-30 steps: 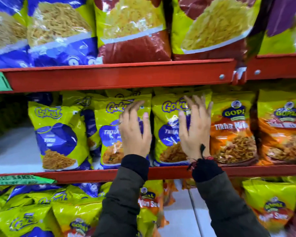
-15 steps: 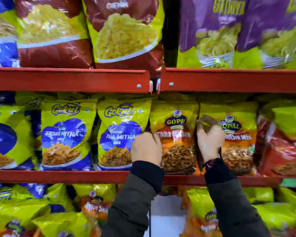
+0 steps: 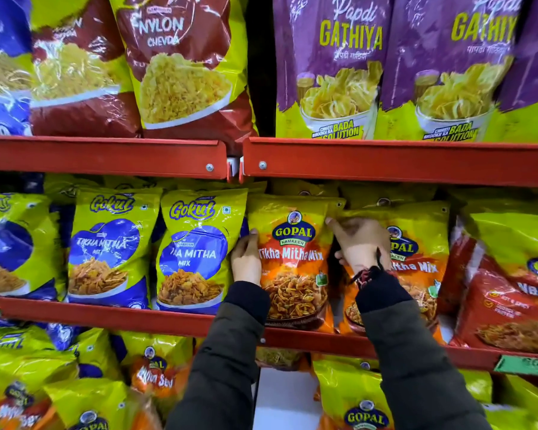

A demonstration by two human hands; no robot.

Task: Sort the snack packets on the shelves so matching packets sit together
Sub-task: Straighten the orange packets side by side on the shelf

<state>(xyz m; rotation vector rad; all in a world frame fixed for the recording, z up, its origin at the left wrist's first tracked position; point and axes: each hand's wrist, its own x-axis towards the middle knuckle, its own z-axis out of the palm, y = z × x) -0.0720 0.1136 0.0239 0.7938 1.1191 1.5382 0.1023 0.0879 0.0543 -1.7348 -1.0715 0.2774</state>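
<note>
On the middle red shelf point(image 3: 106, 313) an orange Gopal Tikha Mitha Mix packet point(image 3: 292, 262) stands upright between my hands. My left hand point(image 3: 246, 259) clasps its left edge, fingers tucked behind it. My right hand point(image 3: 359, 243) grips its right edge at the top corner, partly covering a second matching orange packet point(image 3: 416, 262). To the left stand blue-and-yellow Gokul Tikha Mitha packets point(image 3: 193, 249), point(image 3: 109, 246), one touching my left hand.
Red Gopal packets point(image 3: 507, 293) lean at the right end of the middle shelf. Above are maroon Nylon Chevda bags point(image 3: 180, 63) and purple Papdi Gathiya bags point(image 3: 333, 66). The lower shelf holds yellow Gopal packets point(image 3: 351, 398) and a bare white patch point(image 3: 280, 398).
My view and both hands have shifted right, from the blue Gokul packets to the orange Gopal packets. Both hands now close on the edges of one orange packet.
</note>
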